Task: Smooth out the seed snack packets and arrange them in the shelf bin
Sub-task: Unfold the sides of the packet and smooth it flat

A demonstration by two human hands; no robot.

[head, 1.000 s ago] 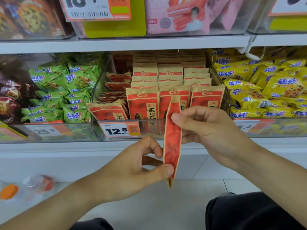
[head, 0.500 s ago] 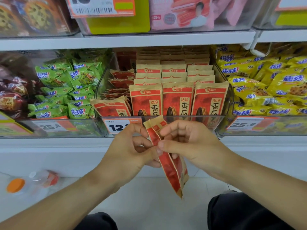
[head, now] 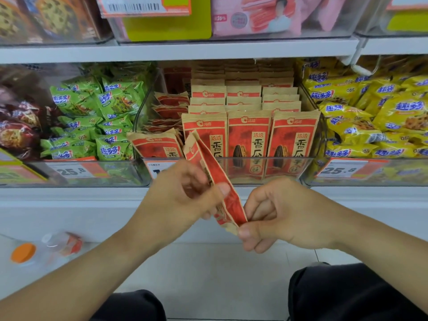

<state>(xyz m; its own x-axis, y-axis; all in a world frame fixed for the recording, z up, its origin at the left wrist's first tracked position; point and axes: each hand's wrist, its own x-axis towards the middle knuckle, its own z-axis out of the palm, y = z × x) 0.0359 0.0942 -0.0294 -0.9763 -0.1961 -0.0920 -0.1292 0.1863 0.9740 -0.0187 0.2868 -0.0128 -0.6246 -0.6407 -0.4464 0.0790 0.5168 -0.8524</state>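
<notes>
At centre frame we are holding a seed packet (head: 216,181) edge-on before the bin (head: 266,169): left hand (head: 183,193) fingers pinching its middle, right hand (head: 278,216) fingers pinching its lower corner. Uneven pulling risks creasing or tearing it.

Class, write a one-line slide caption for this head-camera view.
Both hands, left and right, pinch a seed packet before the shelf bin.

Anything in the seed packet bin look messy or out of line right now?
Yes. In the clear bin, the left-hand packets lie tilted and loosely piled, unlike the three upright rows beside them. Both hands hold one packet outside.
</notes>
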